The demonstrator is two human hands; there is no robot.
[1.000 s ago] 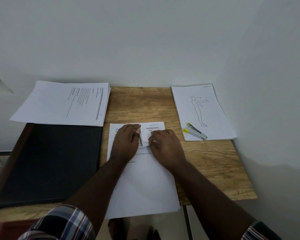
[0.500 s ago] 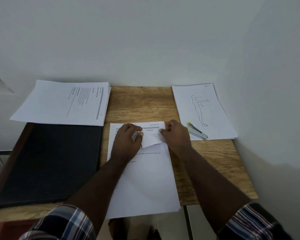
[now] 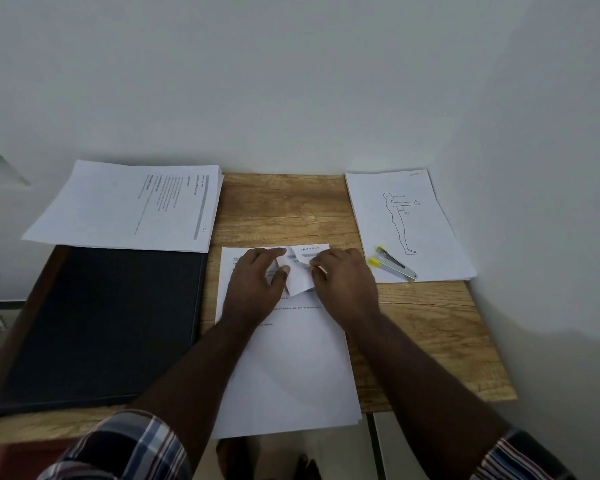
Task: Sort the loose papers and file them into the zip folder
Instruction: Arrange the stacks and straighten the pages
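Right hand (image 3: 343,282) has shifted back left off the sheet's right edge; the folded top flap (image 3: 297,273) now stands between both hands. Left hand (image 3: 257,285) pinches its left side, right pinches its right. Center stack (image 3: 291,368) runs long axis away from the body; zip folder (image 3: 101,323) lies flat just left, nearer the left hand.

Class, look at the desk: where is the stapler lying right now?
In the head view the stapler lies on the desk's right side, on the near left corner of the sheet with the figure drawing, just right of the right hand.
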